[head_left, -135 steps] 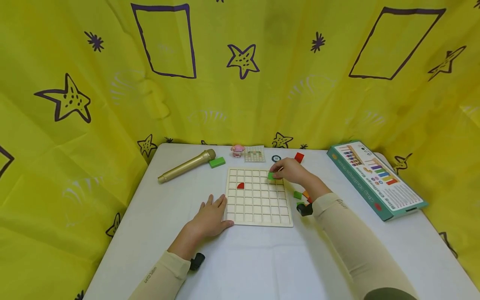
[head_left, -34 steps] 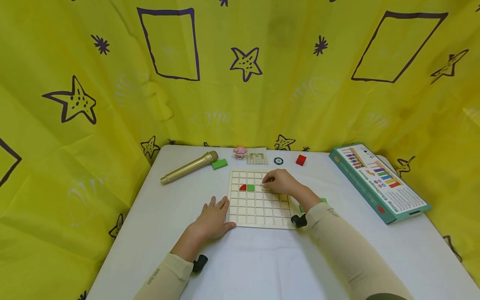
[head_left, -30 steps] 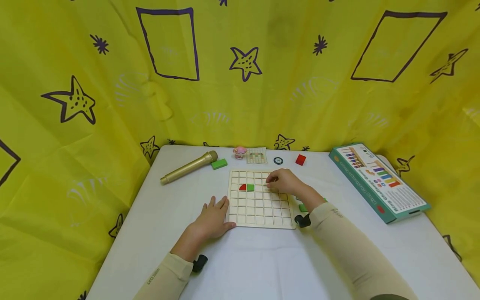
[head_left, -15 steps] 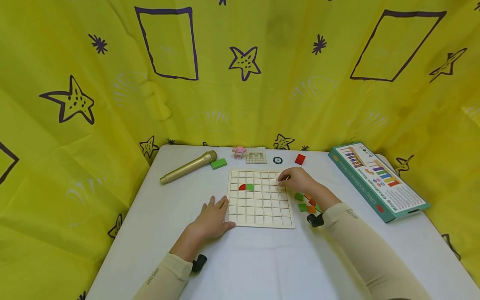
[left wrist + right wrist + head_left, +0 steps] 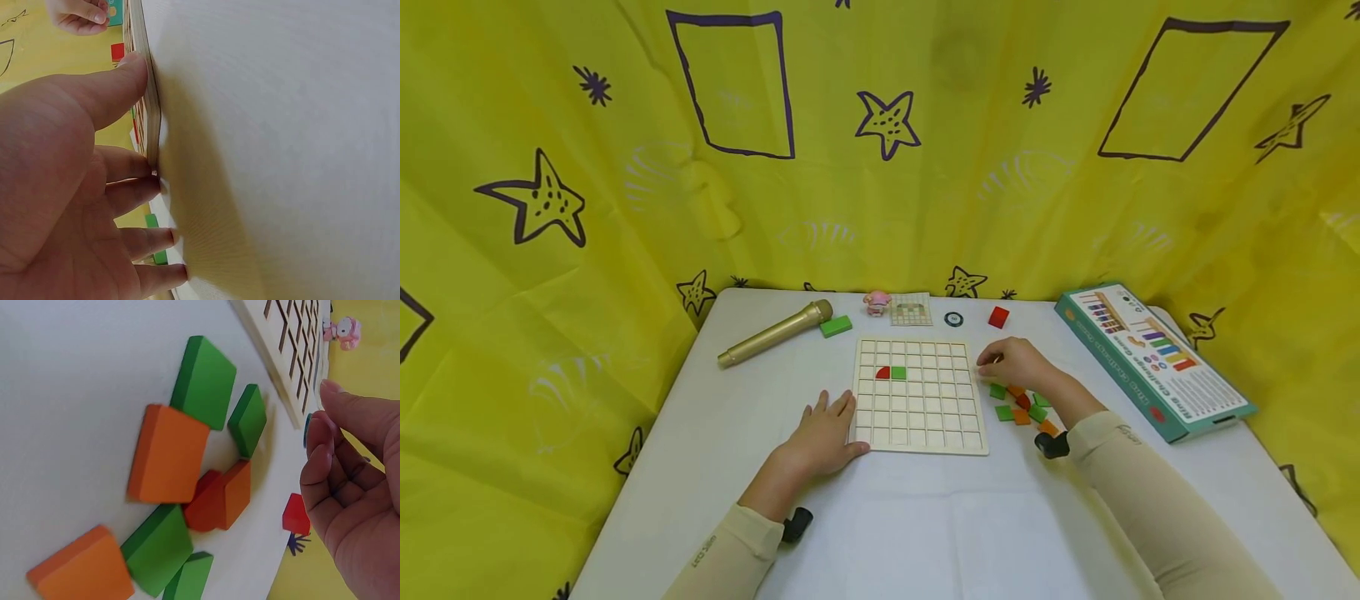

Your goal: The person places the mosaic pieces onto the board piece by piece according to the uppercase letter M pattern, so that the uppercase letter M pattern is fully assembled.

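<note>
A pale wooden grid board (image 5: 917, 419) lies mid-table. A red quarter-circle piece (image 5: 883, 372) and a green square tile (image 5: 898, 373) sit side by side in its cells. My left hand (image 5: 820, 435) lies flat with fingers spread, thumb and fingertips at the board's left edge. In the left wrist view its thumb presses against the board's side (image 5: 152, 119). Just past the board's right edge hovers my right hand (image 5: 1013, 363), fingers loosely bent with nothing between them. Below it are loose green tiles (image 5: 203, 384), orange tiles (image 5: 169, 455) and a red piece (image 5: 203, 503).
Behind the board stand a gold microphone (image 5: 775, 335), a green block (image 5: 836, 326), a pink figurine (image 5: 876, 303), a pattern card (image 5: 911, 309), a round token (image 5: 953, 319) and a red block (image 5: 998, 317). A game box (image 5: 1153, 362) lies at the right.
Over the last seconds the green tile passed from my right hand to the cell beside the red piece. That hand then drew right, off the board, uncovering the loose pieces. My left hand stayed put.
</note>
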Demonstrator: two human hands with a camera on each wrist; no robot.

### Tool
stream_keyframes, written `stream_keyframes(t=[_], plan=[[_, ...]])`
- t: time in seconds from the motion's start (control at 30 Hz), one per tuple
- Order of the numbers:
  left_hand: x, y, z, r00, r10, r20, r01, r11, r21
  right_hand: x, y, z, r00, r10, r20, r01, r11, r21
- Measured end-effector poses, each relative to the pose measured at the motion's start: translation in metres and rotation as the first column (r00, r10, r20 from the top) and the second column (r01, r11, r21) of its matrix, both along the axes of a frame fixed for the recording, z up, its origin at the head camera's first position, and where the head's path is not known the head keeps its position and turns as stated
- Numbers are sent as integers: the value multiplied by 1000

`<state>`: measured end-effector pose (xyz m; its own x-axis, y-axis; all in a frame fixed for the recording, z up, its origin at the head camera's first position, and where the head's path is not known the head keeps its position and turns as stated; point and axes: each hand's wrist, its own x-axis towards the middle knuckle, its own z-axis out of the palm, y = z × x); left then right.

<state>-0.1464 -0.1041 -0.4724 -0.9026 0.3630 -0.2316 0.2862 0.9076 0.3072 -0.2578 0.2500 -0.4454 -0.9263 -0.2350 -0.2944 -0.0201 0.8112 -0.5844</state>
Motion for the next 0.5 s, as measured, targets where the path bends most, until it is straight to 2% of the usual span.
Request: stream_keyframes(t=[0.3, 0.5], plan=[[0, -1, -2, 1000, 5, 12, -5, 1000, 9, 3, 22, -5, 1000, -14, 15, 14, 1000, 7], [-1, -1, -3, 1000, -8, -3, 8, 1000, 18, 6, 33, -6, 999, -28, 15, 28, 999, 24]])
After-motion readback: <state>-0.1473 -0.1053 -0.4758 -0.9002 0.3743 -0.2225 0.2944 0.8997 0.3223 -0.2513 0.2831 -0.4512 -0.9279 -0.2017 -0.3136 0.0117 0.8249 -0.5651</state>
